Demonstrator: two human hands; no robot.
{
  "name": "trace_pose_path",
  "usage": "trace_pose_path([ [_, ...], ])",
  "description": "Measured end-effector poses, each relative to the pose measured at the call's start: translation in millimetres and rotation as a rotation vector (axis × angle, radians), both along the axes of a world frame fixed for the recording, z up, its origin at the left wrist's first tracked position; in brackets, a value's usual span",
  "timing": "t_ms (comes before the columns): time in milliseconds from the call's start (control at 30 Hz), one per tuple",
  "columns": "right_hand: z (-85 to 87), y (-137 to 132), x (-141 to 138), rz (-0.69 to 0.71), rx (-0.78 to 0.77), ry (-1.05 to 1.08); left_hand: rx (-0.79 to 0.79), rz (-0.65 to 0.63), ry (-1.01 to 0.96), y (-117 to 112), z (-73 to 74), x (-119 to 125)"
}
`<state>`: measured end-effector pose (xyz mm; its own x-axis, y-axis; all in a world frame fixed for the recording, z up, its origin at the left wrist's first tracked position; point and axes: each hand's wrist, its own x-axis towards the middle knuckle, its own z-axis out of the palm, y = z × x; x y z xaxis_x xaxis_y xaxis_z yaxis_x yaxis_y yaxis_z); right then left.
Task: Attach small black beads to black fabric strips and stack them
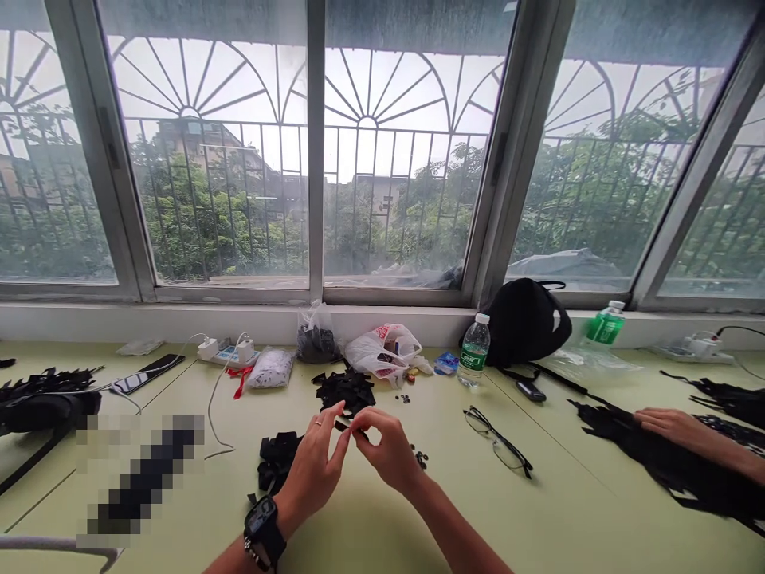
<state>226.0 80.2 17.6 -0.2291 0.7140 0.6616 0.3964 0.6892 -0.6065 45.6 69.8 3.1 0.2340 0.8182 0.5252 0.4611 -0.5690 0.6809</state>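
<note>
My L hand (311,470), watch on the wrist, and my R hand (388,450) are up together over the pale green table (538,510). Fingertips of both are closed on a small blk piece (343,426), pinched betw. them; how tight, can't tell. Pile of blk cut pieces (343,391) just past my fingers, another blk heap (276,461) beside L hand, small blk beads (421,458) near R hand.

Containers along the back, by the sill: clear plastic bag (315,339) w/ dark bits inside, clear bag (270,368) of white speckled stuff, white-and-red carrier bag (382,352), water btl (474,349) w/ green label, black bag (526,323), green btl (606,324) on the sill.

Glasses (497,440) lie right of R hand. Far right, another person's hand (675,426) rests on blk fringed material (651,454).
</note>
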Motion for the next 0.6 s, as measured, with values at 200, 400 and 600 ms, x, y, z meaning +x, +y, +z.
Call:
trace_pose_path([
  [200,-2.1,-2,-2,-0.036,0.063,-0.014,-0.221,-0.16,-0.243,7,6.6,3],
  [400,-0.9,-2,0,-0.105,0.147,-0.024,-0.368,-0.252,-0.338,13,8.2,3],
  [600,4.3,-4,-1,-0.163,0.153,-0.077,-0.331,-0.187,-0.316,12,9.5,1],
])
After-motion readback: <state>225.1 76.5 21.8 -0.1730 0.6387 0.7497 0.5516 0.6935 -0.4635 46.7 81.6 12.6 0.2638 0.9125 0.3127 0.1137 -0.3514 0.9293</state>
